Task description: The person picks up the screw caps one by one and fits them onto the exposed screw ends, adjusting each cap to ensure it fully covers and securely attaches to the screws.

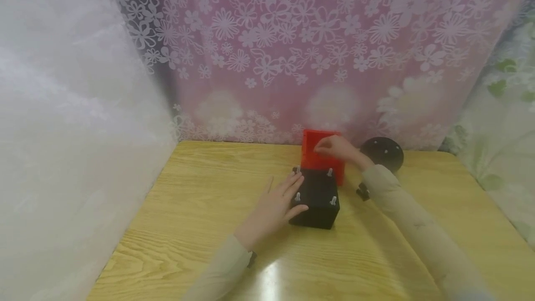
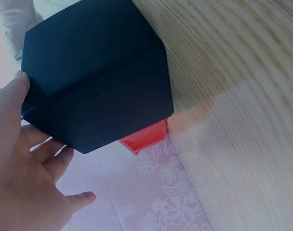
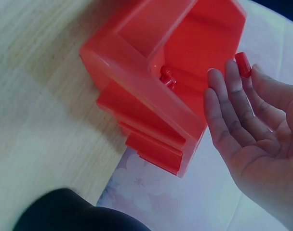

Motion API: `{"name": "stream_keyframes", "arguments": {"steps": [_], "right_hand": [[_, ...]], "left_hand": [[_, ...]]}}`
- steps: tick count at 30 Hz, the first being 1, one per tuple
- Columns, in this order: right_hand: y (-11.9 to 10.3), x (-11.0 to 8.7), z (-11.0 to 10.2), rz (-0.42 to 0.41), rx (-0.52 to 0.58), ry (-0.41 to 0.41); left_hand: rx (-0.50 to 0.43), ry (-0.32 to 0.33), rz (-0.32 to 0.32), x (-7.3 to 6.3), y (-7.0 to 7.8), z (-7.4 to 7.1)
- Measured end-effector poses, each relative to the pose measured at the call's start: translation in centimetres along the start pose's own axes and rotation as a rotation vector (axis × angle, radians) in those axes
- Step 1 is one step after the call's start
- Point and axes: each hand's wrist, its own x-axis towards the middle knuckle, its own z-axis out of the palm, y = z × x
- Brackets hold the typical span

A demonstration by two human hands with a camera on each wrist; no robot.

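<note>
A black box (image 1: 315, 217) stands on the table with several short metal posts (image 1: 333, 200) rising from its top. My left hand (image 1: 271, 208) rests on the box's left upper edge; its thumb and fingers are spread and fairly straight. Behind the box is a red bin (image 1: 308, 152). Over that bin, my right hand (image 1: 337, 147) pinches a small red cap (image 3: 243, 65) between thumb and fingertips. Several similar red pieces (image 3: 166, 79) lie inside the bin in the right wrist view. From the head view the cap is too small to make out.
A round black disc (image 1: 386, 152) with small light studs stands at the back right. Near it, partly behind the right sleeve, lies a small black object (image 1: 362, 192). The wooden table (image 1: 200, 189) ends at a flowered pink curtain (image 1: 267, 50).
</note>
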Motion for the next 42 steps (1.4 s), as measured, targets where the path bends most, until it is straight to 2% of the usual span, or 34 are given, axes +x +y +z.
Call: {"name": "stream_keyframes", "arguments": {"steps": [5, 22, 32, 42], "right_hand": [[0.0, -0.8, 0.1, -0.031, 0.024, 0.047], [-0.4, -3.2, 0.2, -0.024, 0.165, 0.137], [-2.4, -3.9, -0.2, -0.043, 0.213, 0.164], [-5.0, -3.9, -0.5, -0.083, 0.157, 0.184]], "left_hand": [[0.0, -0.012, -0.008, 0.1, 0.0, -0.1], [0.006, 0.0, -0.008, 0.1, -0.1, 0.4], [0.008, 0.013, -0.001, 0.1, -0.1, 0.4], [0.011, -0.003, -0.008, 0.2, -0.2, 0.4]]}}
